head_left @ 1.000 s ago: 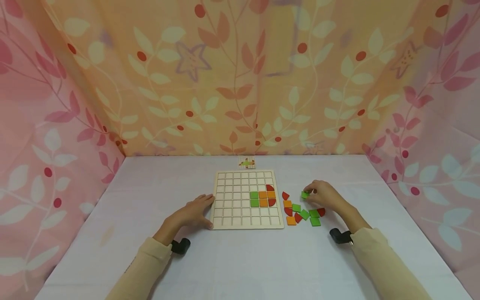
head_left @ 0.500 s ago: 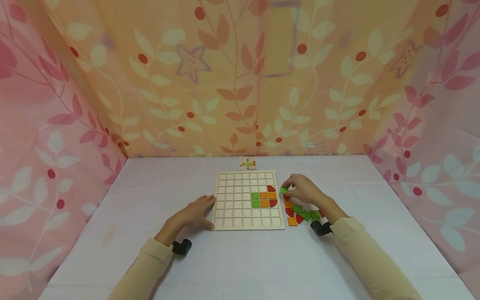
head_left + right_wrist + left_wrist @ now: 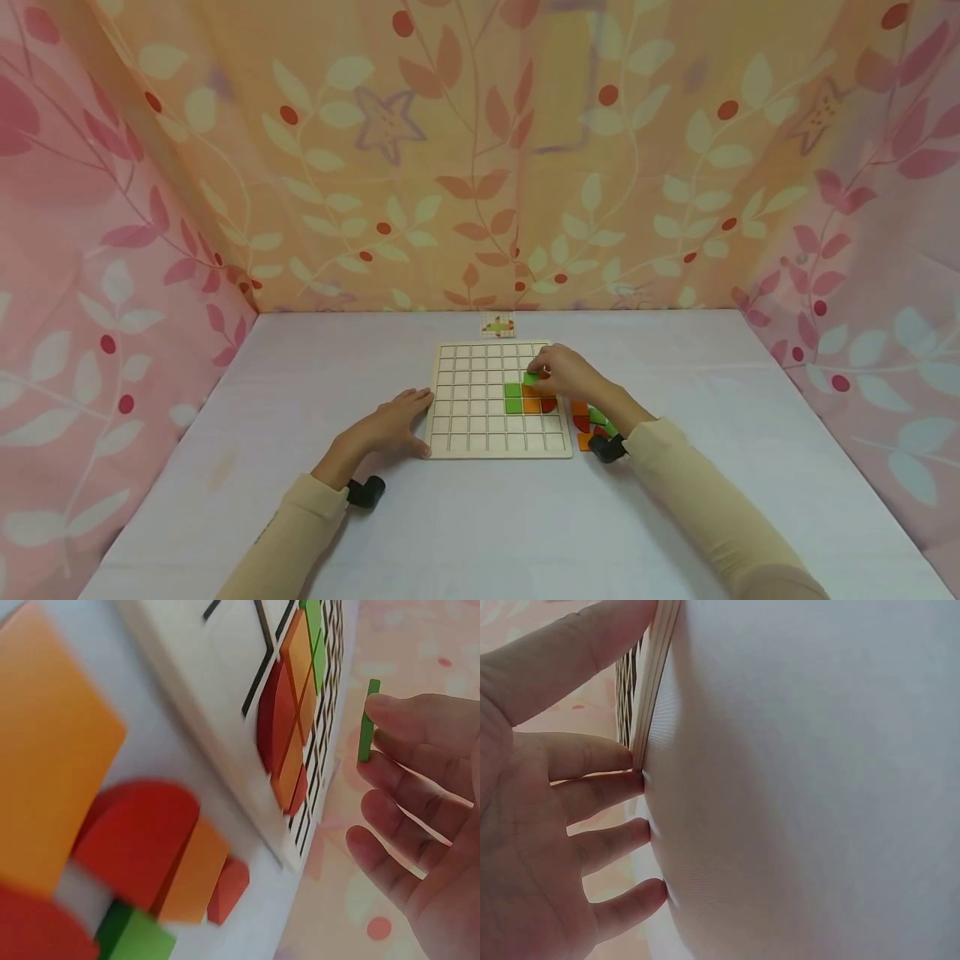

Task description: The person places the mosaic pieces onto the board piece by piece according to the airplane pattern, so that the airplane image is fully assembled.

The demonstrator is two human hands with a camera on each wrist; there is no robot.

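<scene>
A wooden grid board [image 3: 468, 446] lies flat on the table. Its right part holds green, orange and red tiles, among them a green tile [image 3: 513, 405] and an orange tile [image 3: 531, 406]. My right hand [image 3: 573, 372] pinches a green square tile [image 3: 368, 720] between thumb and fingers, above the board; the right wrist view shows it edge-on, raised off the surface. My left hand [image 3: 390, 423] rests at the board's left edge, its fingers extended, thumb and fingertips touching the edge in the left wrist view [image 3: 615, 761]. Part of the placed tiles is hidden behind my right hand.
Loose tiles lie right of the board, with an orange tile [image 3: 584, 442] and a red quarter-round tile [image 3: 142, 844] among them; my right wrist partly covers them. A small pattern card [image 3: 498, 325] lies behind the board. Patterned curtains [image 3: 480, 167] enclose the white table [image 3: 480, 533].
My right hand has carried the green square tile leftward from beside the loose tiles to above the board. My left hand has stayed at the board's left edge.
</scene>
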